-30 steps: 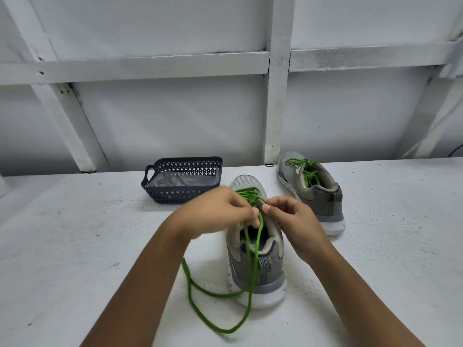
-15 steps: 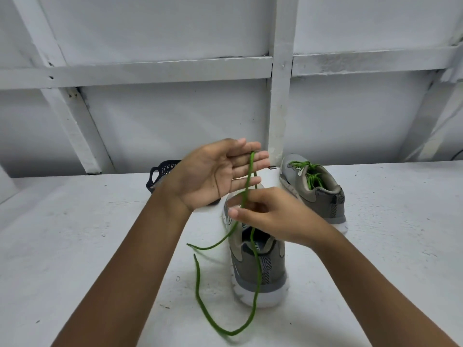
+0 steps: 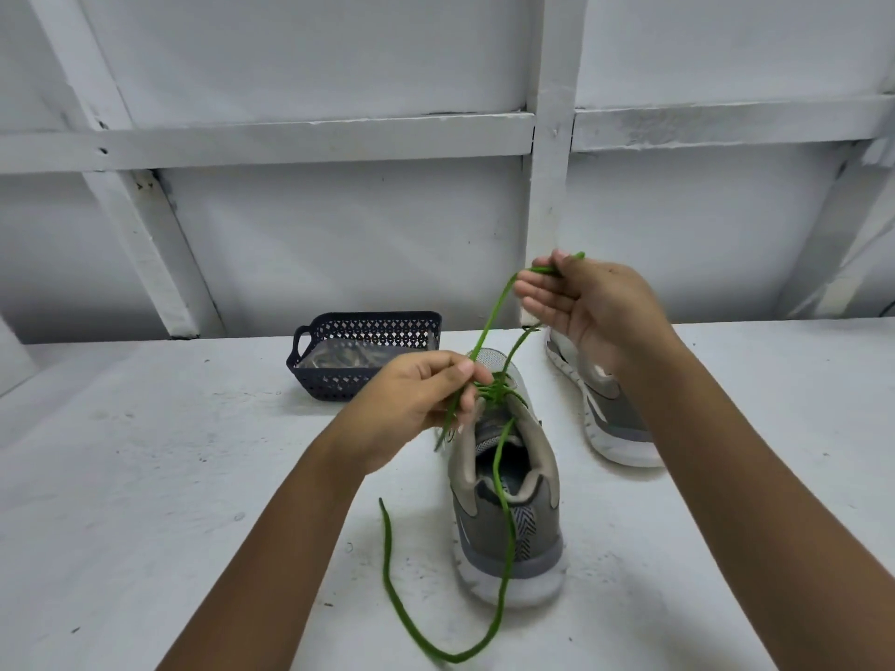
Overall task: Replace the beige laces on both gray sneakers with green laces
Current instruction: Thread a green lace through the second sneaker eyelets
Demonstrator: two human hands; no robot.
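From the head camera, I am pinching the green lace (image 3: 503,525) with both hands over the near gray sneaker (image 3: 513,530), which is standing on the white table (image 3: 145,477) with its heel toward me. My left hand (image 3: 416,404) is curling round a strand just beside the upper eyelets, thumb and fingertips closed on it (the exact eyelet is hiding behind my knuckles). My right hand (image 3: 591,307) is raised above and beyond the shoe, thumb and forefinger gripping another part of the lace near its tip, the other fingers lying straighter below. Two strands are running taut from that hand down to the crossed lacing at the tongue. A loose length is trailing over the heel opening, down the back of the shoe and round in a loop on the table, its free end lying near my left forearm.

The far gray sneaker (image 3: 605,418) is standing to the right, well apart, and my right hand and wrist are covering its front, so I cannot tell how it is laced. A dark perforated basket (image 3: 358,331) is sitting by the wall to the left; something pale is lying inside, too blurred to name.
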